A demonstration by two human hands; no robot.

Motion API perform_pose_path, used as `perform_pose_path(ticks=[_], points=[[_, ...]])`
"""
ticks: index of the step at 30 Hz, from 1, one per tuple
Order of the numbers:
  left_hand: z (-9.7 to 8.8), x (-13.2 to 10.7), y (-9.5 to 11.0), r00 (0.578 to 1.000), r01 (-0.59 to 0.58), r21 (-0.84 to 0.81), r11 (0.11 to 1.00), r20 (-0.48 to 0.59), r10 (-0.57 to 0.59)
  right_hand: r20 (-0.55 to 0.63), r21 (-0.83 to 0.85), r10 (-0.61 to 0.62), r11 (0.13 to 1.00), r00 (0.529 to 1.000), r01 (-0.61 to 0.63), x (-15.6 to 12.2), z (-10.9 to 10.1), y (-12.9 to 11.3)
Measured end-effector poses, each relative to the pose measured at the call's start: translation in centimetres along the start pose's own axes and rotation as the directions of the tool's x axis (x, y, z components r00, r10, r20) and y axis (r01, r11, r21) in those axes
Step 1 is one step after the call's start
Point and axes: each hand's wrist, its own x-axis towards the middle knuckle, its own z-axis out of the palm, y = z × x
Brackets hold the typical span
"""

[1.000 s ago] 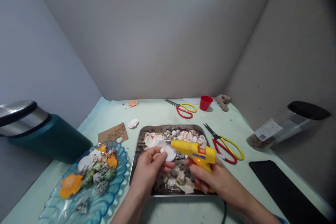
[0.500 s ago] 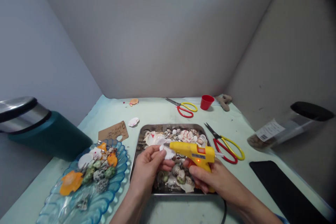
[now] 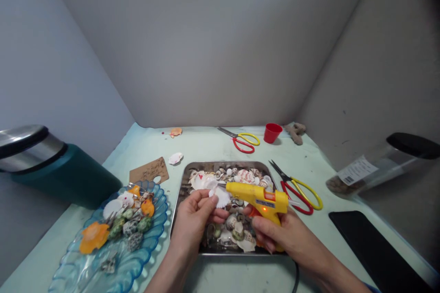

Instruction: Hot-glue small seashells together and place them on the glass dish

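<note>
My left hand [image 3: 195, 215] pinches a white scallop shell [image 3: 221, 197] between thumb and fingers, above the metal tray [image 3: 220, 254]. In my right hand [image 3: 278, 231] is a yellow glue gun [image 3: 257, 198], its orange light lit and a clear glue stick showing at the back. The nozzle points left, close to the upper edge of the shell; whether it touches I cannot tell. Beneath both hands the tray holds many mixed seashells [image 3: 237, 229], partly hidden by the hands and the gun.
A blue plate [image 3: 156, 238] of shells and a teal bottle [image 3: 68, 176] stand left. Right are scissors [image 3: 300, 190], a black flat object [image 3: 371, 247] and a clear jar [image 3: 374, 169]. Behind lie more scissors [image 3: 242, 139], a red cup [image 3: 272, 133] and a brown card [image 3: 149, 173].
The glue gun in my right hand has shifted slightly to the right, its nozzle drawing back from over the shell. My left hand keeps its pinch on the shell.
</note>
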Motion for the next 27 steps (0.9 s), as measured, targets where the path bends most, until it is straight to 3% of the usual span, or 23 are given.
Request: perform_pose_path(ticks=[17,27], points=[[0.15,-0.11,0.05,0.999,-0.040,0.048,0.998,0.015,0.039,0.032,-0.200,-0.050,0.978,0.998,0.056,-0.07,-0.07,0.21],[0.57,-0.24,0.22,0.998,-0.068,-0.016,0.998,-0.018,0.068,-0.060,-0.241,-0.104,0.967,0.993,0.087,-0.12,0.01,0.76]])
